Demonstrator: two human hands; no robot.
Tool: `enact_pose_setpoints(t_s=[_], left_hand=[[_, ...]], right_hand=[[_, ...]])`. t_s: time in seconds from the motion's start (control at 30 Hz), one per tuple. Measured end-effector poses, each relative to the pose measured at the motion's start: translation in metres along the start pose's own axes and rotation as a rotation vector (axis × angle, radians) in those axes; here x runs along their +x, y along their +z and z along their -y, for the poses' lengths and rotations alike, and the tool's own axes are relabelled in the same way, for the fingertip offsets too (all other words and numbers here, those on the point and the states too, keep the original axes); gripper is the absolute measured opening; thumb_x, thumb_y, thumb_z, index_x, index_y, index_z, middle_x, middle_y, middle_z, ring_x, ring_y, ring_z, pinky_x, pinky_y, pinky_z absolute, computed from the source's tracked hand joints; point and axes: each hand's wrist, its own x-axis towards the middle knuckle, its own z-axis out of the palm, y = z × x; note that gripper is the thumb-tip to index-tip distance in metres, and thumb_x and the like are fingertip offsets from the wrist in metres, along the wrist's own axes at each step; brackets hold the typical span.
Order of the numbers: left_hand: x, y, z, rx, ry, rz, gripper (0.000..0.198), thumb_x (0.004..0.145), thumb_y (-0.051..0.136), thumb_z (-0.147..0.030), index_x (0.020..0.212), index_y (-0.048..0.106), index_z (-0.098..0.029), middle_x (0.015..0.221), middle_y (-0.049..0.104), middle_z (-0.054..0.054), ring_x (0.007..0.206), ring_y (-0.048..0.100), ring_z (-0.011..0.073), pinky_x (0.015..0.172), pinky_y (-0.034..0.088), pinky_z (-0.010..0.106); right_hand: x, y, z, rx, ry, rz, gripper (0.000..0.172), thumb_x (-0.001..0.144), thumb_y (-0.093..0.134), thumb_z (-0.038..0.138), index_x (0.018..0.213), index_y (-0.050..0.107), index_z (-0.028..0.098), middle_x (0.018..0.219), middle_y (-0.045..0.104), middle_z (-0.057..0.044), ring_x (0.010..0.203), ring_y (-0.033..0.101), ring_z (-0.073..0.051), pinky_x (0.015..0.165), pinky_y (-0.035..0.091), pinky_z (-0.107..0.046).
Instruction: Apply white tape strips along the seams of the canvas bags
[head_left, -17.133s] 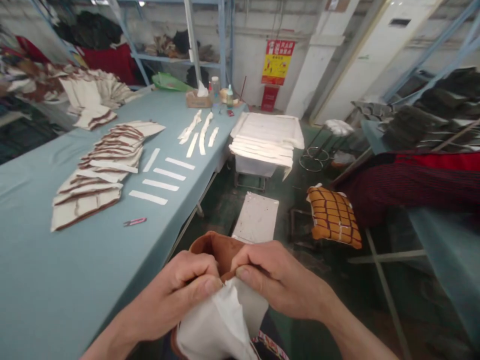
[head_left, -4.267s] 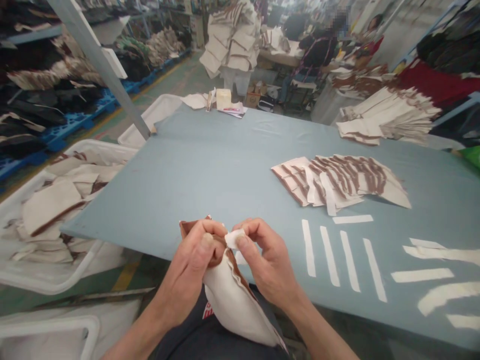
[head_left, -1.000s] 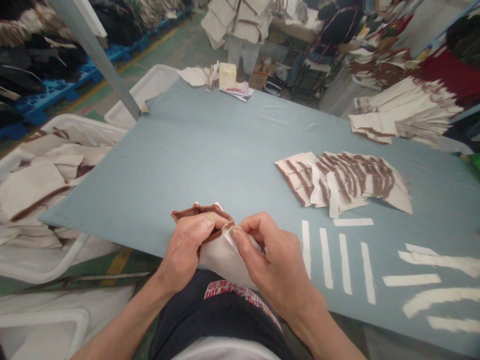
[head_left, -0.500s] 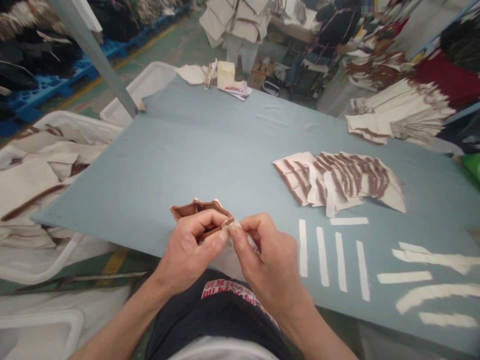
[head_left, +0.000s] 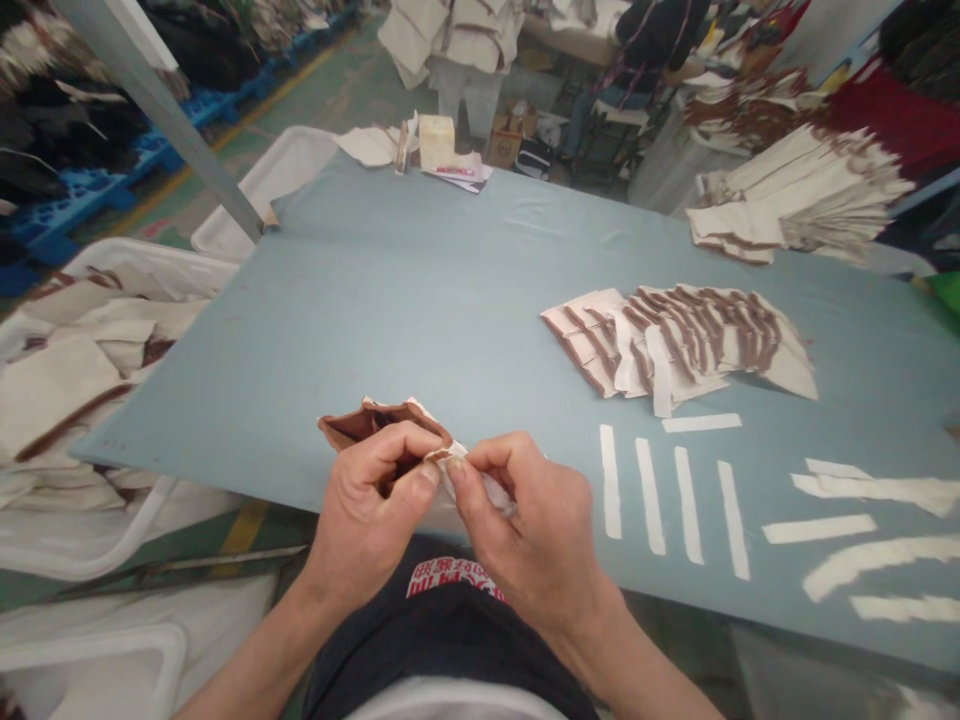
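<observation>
Both hands are pinched shut on one brown-trimmed fabric piece (head_left: 358, 422), the left hand (head_left: 367, 515) on the trim and the right hand (head_left: 529, 535) on a small cream corner, at the near edge of the table (head_left: 420, 300). So little is gripped (most of the piece is hidden behind the hands) that the corner could be lost if pulled hard, and white strips (head_left: 660, 495) just right of the right hand could be brushed askew.

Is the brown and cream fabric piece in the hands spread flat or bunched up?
Bunched up: the fabric piece is crumpled between the left hand and right hand, its brown edge curling.
</observation>
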Motion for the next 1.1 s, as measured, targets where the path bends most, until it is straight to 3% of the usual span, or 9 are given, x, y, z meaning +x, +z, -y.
enact_pose_setpoints(t_s=[0.1, 0.27, 0.5, 0.7, 0.9, 1.1], left_hand=[[-0.003, -0.002, 0.006, -0.034, -0.025, 0.012, 0.013, 0.085, 0.067, -0.021, 0.075, 0.075, -0.018, 0.077, 0.071, -0.001, 0.065, 0.059, 0.0109, 0.057, 0.045, 0.017], [-0.009, -0.004, 0.014, -0.058, -0.044, 0.049, 0.014, 0.086, 0.067, -0.021, 0.076, 0.076, -0.019, 0.077, 0.070, -0.001, 0.064, 0.057, 0.0112, 0.057, 0.044, 0.018], [-0.009, 0.002, 0.001, 0.039, -0.087, 0.057, 0.010, 0.082, 0.066, -0.021, 0.075, 0.074, -0.019, 0.069, 0.067, -0.004, 0.058, 0.054, 0.0097, 0.053, 0.040, 0.017], [-0.004, 0.004, -0.003, -0.021, -0.275, 0.182, 0.016, 0.082, 0.069, -0.032, 0.082, 0.075, -0.016, 0.072, 0.069, -0.001, 0.060, 0.053, 0.0118, 0.054, 0.040, 0.020], [-0.009, -0.001, 0.010, -0.133, -0.318, 0.189, 0.022, 0.087, 0.074, -0.039, 0.084, 0.076, -0.018, 0.084, 0.069, 0.001, 0.071, 0.056, 0.0132, 0.061, 0.043, 0.020], [-0.012, -0.006, 0.005, -0.050, -0.284, 0.222, 0.028, 0.086, 0.077, -0.044, 0.079, 0.073, -0.017, 0.084, 0.072, 0.004, 0.076, 0.062, 0.0172, 0.068, 0.051, 0.024]], right_hand=[[-0.002, 0.002, 0.001, 0.094, 0.047, 0.010, 0.020, 0.102, 0.063, 0.026, 0.083, 0.063, 0.020, 0.056, 0.062, 0.004, 0.042, 0.050, -0.008, 0.047, 0.033, -0.021], [-0.002, -0.003, 0.004, 0.213, 0.245, 0.092, 0.019, 0.095, 0.065, 0.031, 0.080, 0.060, 0.022, 0.054, 0.057, 0.007, 0.043, 0.050, -0.009, 0.048, 0.032, -0.021], [-0.002, -0.006, 0.001, 0.337, 0.460, 0.216, 0.020, 0.089, 0.063, 0.038, 0.077, 0.055, 0.024, 0.053, 0.054, 0.008, 0.046, 0.050, -0.011, 0.052, 0.031, -0.024], [-0.006, -0.005, -0.007, 0.283, 0.455, 0.162, 0.022, 0.088, 0.062, 0.041, 0.076, 0.053, 0.025, 0.055, 0.053, 0.008, 0.049, 0.049, -0.013, 0.055, 0.031, -0.026], [-0.009, -0.008, 0.000, 0.232, 0.425, 0.161, 0.019, 0.087, 0.060, 0.039, 0.077, 0.051, 0.026, 0.052, 0.051, 0.008, 0.046, 0.046, -0.013, 0.054, 0.029, -0.027], [-0.015, -0.008, 0.006, 0.204, 0.411, 0.226, 0.014, 0.089, 0.061, 0.034, 0.082, 0.053, 0.025, 0.056, 0.054, 0.008, 0.049, 0.049, -0.013, 0.054, 0.030, -0.027]])
